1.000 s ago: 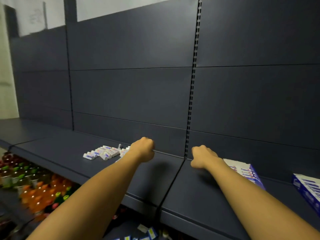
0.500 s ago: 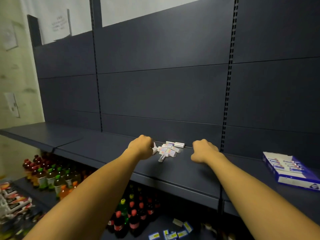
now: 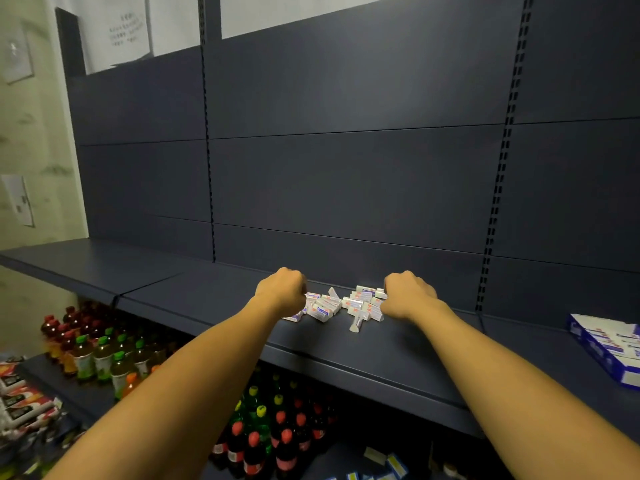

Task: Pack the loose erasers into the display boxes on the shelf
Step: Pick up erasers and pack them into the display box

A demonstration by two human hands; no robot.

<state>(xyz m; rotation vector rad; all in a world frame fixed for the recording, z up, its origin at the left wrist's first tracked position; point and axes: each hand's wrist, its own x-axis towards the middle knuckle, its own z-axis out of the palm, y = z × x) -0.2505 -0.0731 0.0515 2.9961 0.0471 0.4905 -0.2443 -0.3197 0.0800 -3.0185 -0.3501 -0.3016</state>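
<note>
- Closing in from both sides, the left hand (image 3: 282,291) and right hand (image 3: 407,296) now flank the loose erasers (image 3: 341,304); earlier both were beside the pile.
- Fingers curled; any grasp is hidden.
- Display box (image 3: 609,348) sits well right of the erasers, so gathering looks about to begin.

The erasers (image 3: 341,304) between my hands are white with small blue and red printed labels. The shelf (image 3: 207,299) under them and its back panels (image 3: 346,174) are plain dark navy. At my right the display box (image 3: 609,348) is blue and white. Below, the bottles (image 3: 104,358) hold amber and dark red drinks, capped green, red, yellow and orange.
</note>
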